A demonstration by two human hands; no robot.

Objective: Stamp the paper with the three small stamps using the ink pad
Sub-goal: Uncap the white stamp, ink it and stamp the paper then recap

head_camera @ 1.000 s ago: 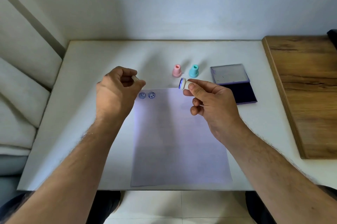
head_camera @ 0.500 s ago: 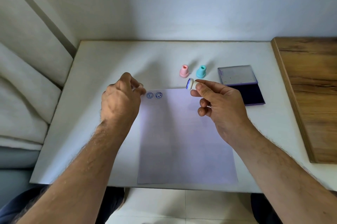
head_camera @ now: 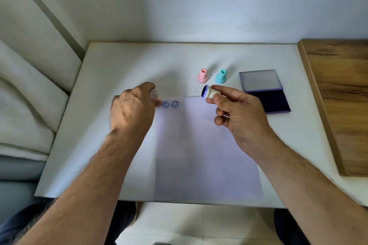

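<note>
My right hand (head_camera: 239, 113) pinches a small white stamp (head_camera: 209, 91) between thumb and forefinger, above the top edge of the paper (head_camera: 199, 145). The stamp lies on its side with its blue inked face turned left. Two round blue prints (head_camera: 170, 104) sit at the paper's top left corner. My left hand (head_camera: 132, 109) is low over the table just left of those prints, its fingertips on a small clear cap (head_camera: 153, 95). A pink stamp (head_camera: 203, 75) and a teal stamp (head_camera: 221, 76) stand upright behind the paper. The ink pad (head_camera: 272, 101) lies open to the right, lid (head_camera: 259, 80) folded back.
The white table (head_camera: 119, 61) meets a wall at the back. A wooden board (head_camera: 338, 95) lies along its right side. Pale cushions (head_camera: 29, 95) lie to the left. The table's front edge runs just below the paper.
My left hand has dropped from the air down to the table with the clear cap. My right hand keeps the white stamp in about the same place.
</note>
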